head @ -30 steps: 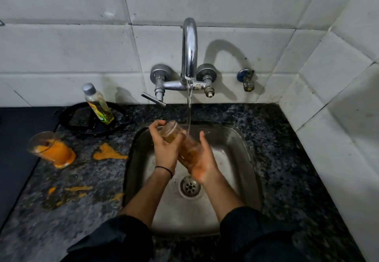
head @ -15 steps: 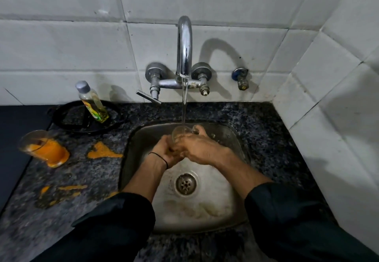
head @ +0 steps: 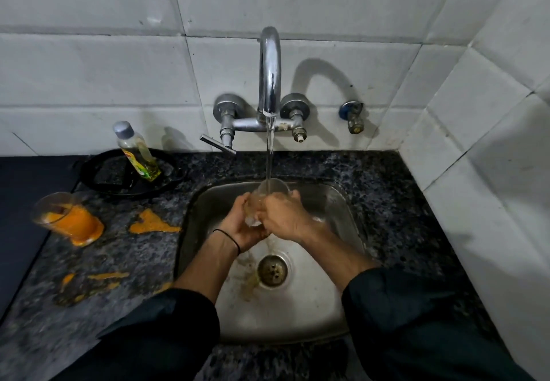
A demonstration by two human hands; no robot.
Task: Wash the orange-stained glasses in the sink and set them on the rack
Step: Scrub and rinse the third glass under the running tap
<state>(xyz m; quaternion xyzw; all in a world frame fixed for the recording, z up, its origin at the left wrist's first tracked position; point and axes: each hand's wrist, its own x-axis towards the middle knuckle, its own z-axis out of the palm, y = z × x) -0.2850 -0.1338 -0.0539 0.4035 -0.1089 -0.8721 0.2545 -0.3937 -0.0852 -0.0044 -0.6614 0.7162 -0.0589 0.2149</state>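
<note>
A clear glass [head: 269, 194] stands nearly upright over the steel sink [head: 342, 211], mouth up under the running stream from the tap [head: 270, 70]. My left hand [head: 242, 225] cups and grips its lower part from the left. My right hand [head: 282, 216] wraps round it from the right. Most of the glass is hidden by my fingers. A second glass [head: 64, 216], coated orange inside, stands on the dark stone counter at the left in an orange puddle. No rack is in view.
Orange spills [head: 151, 222] lie on the speckled counter left of the sink. A dish-soap bottle [head: 135, 151] stands on a black round tray [head: 98, 178] by the wall. White tiled walls close the back and right. The drain [head: 272, 270] sits mid-basin.
The glass went from tilted and orange-tinted a second ago to nearly upright under the stream, now looking clear. Both hands have closed round it and shifted toward the back of the sink.
</note>
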